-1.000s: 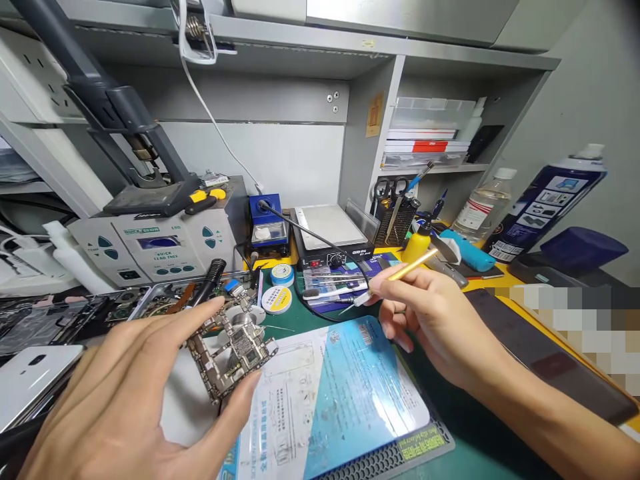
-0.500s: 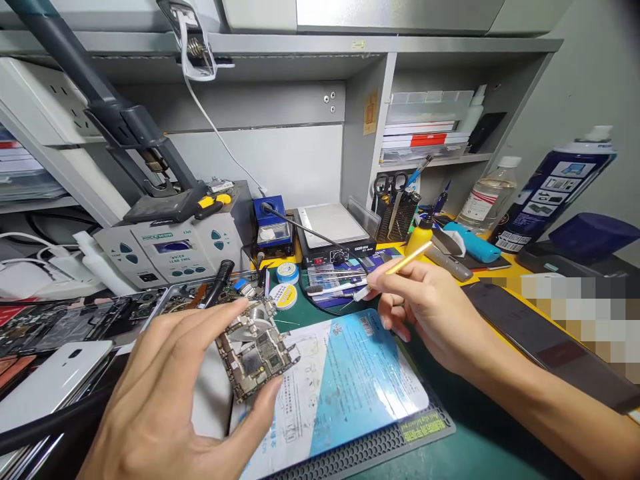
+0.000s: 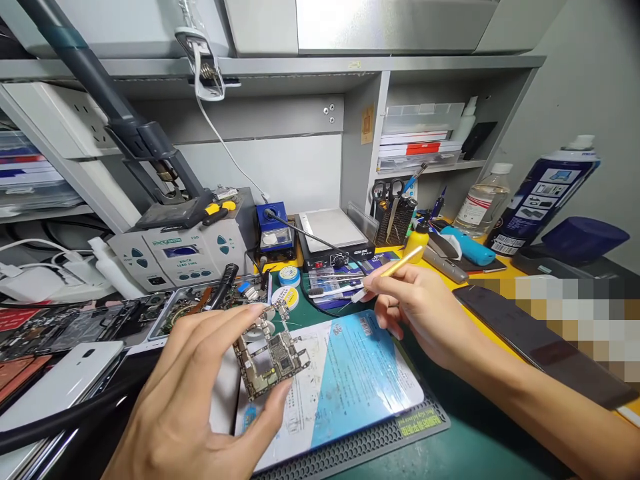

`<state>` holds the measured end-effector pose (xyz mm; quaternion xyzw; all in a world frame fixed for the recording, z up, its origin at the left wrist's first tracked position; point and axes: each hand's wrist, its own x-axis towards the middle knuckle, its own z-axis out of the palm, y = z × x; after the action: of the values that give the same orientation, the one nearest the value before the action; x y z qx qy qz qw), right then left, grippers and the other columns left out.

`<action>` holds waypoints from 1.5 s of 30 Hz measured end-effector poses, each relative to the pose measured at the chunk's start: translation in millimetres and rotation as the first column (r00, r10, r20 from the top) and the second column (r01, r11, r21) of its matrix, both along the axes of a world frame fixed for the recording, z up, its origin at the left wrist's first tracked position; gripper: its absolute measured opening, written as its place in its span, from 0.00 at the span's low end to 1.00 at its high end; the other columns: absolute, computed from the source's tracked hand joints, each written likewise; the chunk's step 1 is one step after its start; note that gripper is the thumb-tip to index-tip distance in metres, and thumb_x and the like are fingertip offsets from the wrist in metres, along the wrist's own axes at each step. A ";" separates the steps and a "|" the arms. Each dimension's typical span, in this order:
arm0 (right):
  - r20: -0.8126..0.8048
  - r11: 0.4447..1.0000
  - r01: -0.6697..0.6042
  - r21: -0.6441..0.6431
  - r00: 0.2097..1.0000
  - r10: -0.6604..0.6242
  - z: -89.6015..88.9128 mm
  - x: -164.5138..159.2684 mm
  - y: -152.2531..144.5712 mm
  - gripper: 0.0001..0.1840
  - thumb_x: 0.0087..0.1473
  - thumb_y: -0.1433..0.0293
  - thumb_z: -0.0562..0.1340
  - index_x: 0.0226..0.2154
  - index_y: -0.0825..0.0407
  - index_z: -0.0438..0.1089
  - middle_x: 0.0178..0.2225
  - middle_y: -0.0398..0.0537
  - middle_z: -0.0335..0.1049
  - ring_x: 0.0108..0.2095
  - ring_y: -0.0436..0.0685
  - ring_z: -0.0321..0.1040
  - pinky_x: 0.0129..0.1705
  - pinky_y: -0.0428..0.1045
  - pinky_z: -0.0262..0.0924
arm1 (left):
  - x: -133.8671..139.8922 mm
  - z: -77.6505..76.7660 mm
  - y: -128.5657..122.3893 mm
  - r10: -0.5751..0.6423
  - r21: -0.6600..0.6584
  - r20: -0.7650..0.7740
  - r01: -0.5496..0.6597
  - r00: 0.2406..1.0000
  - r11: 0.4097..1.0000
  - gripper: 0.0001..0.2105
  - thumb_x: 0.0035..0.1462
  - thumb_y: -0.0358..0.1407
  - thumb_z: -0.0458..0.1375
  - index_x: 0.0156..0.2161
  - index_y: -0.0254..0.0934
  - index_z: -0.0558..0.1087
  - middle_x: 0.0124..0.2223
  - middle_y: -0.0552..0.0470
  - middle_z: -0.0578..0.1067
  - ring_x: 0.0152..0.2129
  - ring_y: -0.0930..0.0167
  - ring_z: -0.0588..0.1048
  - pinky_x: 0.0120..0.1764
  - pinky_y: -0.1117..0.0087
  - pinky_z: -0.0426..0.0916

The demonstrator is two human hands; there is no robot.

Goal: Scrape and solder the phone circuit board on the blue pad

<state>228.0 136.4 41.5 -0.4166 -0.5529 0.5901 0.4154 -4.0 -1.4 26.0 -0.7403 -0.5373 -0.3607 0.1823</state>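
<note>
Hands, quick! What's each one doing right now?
Left hand: holding a flat, grey-brown electronic circuit board.
Right hand: holding a slim, gold-coloured, pen-shaped tool.

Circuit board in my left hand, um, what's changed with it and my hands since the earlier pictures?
Your left hand has carried the circuit board to the right, farther over the blue-and-white sheet. The camera view has shifted slightly too. Nothing was taken up or let go: your right hand still holds the gold-coloured tool in much the same place.

Free room above blue-white sheet [image 3: 357, 390], cable [image 3: 319, 237] behind
</note>
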 end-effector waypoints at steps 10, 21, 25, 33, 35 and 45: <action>-0.023 0.998 -0.051 -0.037 0.998 0.050 -4.0 -1.9 0.3 0.13 0.59 0.64 0.66 0.28 0.54 0.67 0.24 0.43 0.72 0.15 0.45 0.64 0.12 0.40 0.54 | -8.2 13.2 -5.5 0.247 -0.101 0.137 -0.235 0.959 0.967 0.30 0.58 0.47 0.61 0.63 0.44 0.62 0.56 0.50 0.71 0.52 0.61 0.72 0.58 0.58 0.66; -0.041 0.982 -0.182 -0.041 0.983 0.180 -3.3 -2.7 -2.3 0.15 0.59 0.63 0.67 0.28 0.54 0.66 0.21 0.41 0.70 0.15 0.46 0.64 0.13 0.40 0.55 | -16.4 29.3 22.7 0.085 -0.191 0.073 -0.070 0.994 0.979 0.29 0.55 0.40 0.62 0.62 0.42 0.62 0.55 0.51 0.70 0.53 0.66 0.71 0.58 0.62 0.67; -0.033 0.977 -0.203 -0.060 0.979 0.201 -3.8 -2.5 -0.8 0.14 0.58 0.64 0.67 0.28 0.54 0.67 0.25 0.43 0.72 0.15 0.45 0.64 0.12 0.40 0.56 | -9.6 19.8 29.4 -0.017 -0.243 0.079 0.036 0.997 0.969 0.29 0.55 0.36 0.61 0.61 0.40 0.61 0.53 0.50 0.70 0.53 0.67 0.68 0.58 0.63 0.67; -0.011 0.975 -0.206 -0.085 0.978 0.206 -2.3 -3.8 -1.0 0.14 0.57 0.63 0.67 0.26 0.54 0.68 0.23 0.42 0.71 0.15 0.46 0.64 0.12 0.40 0.57 | -0.7 3.7 18.6 -0.205 -0.263 0.067 0.215 0.977 0.941 0.29 0.54 0.30 0.59 0.62 0.36 0.60 0.56 0.48 0.67 0.56 0.67 0.63 0.61 0.64 0.62; -0.001 0.976 -0.205 -0.077 0.979 0.205 -2.6 -3.4 -2.1 0.14 0.56 0.63 0.67 0.26 0.54 0.69 0.23 0.42 0.71 0.15 0.46 0.64 0.12 0.40 0.57 | 0.0 1.9 15.4 -0.216 -0.245 0.067 0.226 0.974 0.943 0.30 0.54 0.29 0.60 0.62 0.34 0.59 0.56 0.47 0.67 0.56 0.67 0.63 0.61 0.64 0.61; -0.029 0.982 -0.181 -0.058 0.983 0.179 -0.6 -3.7 -9.4 0.11 0.54 0.64 0.68 0.29 0.53 0.69 0.23 0.42 0.73 0.15 0.47 0.64 0.14 0.40 0.57 | 2.1 -0.9 11.1 -0.276 -0.172 0.083 0.287 0.958 0.942 0.32 0.53 0.28 0.62 0.63 0.31 0.58 0.56 0.43 0.68 0.56 0.63 0.63 0.61 0.59 0.64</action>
<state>224.3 127.0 40.9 -0.3702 -0.5651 0.6467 0.3540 -1.9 9.7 25.1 -0.8123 -0.4618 -0.3535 0.0448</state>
